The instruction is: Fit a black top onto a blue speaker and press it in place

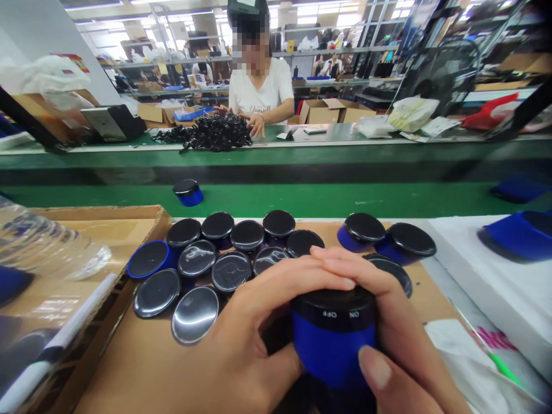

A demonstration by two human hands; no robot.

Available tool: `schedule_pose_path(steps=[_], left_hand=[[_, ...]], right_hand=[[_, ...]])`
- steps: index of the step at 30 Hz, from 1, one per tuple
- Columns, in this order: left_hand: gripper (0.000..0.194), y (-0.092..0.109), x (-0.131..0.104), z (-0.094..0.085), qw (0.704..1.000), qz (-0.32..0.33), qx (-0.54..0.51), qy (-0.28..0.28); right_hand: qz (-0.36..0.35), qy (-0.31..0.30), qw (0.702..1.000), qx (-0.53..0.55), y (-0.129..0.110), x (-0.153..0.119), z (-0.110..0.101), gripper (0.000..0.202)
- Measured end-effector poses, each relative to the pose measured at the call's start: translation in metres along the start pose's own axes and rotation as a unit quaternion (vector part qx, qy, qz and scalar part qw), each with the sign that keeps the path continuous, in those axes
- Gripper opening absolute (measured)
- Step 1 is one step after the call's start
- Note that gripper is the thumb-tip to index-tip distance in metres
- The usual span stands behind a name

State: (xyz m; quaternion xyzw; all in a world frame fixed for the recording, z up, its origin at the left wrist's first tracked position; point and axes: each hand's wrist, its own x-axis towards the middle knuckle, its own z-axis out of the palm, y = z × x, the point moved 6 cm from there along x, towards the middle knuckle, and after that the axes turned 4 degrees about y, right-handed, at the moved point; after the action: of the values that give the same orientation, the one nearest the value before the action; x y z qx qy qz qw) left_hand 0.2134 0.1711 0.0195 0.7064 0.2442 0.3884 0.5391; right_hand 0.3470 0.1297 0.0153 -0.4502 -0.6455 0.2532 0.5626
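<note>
Both my hands close around a blue jar (332,345) low over the bench: left hand (250,339) across its black cap, right hand (401,351) gripping the side. It seems rigid, light, smooth-walled; best held by the body.

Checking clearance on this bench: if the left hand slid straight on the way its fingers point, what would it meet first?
The left hand points right across the blue jar; it would probably meet the right hand first.

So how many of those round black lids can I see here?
16. One on the blue pot gripped by the left hand and right hand; eleven clustered on the cardboard to their left; three just right; one alone on the green belt. The hands may hide more.
</note>
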Motion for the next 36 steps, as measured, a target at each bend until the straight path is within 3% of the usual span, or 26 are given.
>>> schedule_pose_path(steps=[19, 28, 36], left_hand=[[0.047, -0.0059, -0.003, 0.0004, 1.0, -0.009, 0.003, -0.026], [0.046, -0.0075, 0.0003, -0.0002, 1.0, -0.008, -0.007, -0.021], [0.049, -0.0072, -0.0018, 0.0022, 1.0, -0.006, -0.013, -0.021]], right_hand=[[0.012, -0.014, 0.996, -0.084, 0.0033, -0.0082, 0.0023, 0.043], [0.027, -0.017, 0.996, -0.086, 0.003, -0.0095, -0.0003, 0.042], [0.001, -0.026, 0.999, -0.042, -0.0004, -0.0014, 0.0011, 0.04]])
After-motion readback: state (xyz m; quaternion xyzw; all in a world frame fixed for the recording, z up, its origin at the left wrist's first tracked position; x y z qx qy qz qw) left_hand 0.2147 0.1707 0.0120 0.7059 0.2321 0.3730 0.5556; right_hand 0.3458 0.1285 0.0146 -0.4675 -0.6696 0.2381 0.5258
